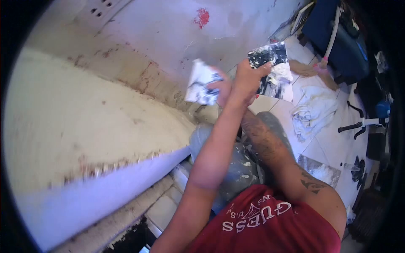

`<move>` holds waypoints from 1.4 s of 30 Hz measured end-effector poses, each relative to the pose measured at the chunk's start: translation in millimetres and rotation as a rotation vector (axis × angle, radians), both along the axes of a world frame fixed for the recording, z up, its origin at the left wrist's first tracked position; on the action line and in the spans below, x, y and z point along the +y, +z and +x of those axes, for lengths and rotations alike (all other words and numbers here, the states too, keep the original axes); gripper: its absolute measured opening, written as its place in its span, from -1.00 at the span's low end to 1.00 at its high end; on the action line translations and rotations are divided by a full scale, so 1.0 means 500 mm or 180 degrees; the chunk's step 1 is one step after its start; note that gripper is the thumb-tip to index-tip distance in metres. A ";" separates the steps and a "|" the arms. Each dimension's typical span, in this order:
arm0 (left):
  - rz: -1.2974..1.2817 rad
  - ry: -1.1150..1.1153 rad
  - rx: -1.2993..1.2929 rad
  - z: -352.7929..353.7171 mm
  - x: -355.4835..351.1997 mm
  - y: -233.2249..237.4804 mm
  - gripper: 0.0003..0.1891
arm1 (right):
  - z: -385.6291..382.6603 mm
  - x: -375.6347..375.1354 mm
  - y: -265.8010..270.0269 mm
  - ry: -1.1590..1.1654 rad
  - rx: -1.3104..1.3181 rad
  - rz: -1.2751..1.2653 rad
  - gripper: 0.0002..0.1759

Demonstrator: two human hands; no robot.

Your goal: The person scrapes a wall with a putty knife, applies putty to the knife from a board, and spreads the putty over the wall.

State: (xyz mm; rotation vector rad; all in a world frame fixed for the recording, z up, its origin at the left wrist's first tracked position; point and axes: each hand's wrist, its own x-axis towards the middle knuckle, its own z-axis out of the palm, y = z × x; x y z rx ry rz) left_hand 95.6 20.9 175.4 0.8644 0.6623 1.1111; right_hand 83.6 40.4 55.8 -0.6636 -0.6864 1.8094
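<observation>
Left grip (246,80) clasps board (277,60) bearing white paste (282,75); right grip (224,87) clasps smeared plate (201,82).

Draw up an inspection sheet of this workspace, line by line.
Surface: stained wall with a red patch; pale tiled floor.
Job's things: dark board smeared white; white piece with dark smears, blurred.
Clutter: crumpled white cloth and broom on the floor.
Hands: left hand holds the dark board, right hand the white piece; forearms crossed.
Cables: nothing seen.
Surroundings: dark blue furniture beside the broom.
</observation>
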 end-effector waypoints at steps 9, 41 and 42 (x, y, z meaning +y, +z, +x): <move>-0.0140 0.1278 -0.0856 -0.097 -0.212 0.056 -0.75 | 0.342 -0.209 0.316 -0.1160 0.0192 0.1453 -0.17; -0.0253 0.2424 0.0174 -0.034 -0.354 -0.071 -0.86 | 0.305 -0.356 0.289 0.0850 -0.4959 0.3460 -0.41; -0.0257 0.2405 0.0264 -0.039 -0.357 -0.080 -0.85 | 0.299 -0.356 0.269 0.0839 -0.5090 0.3738 -0.41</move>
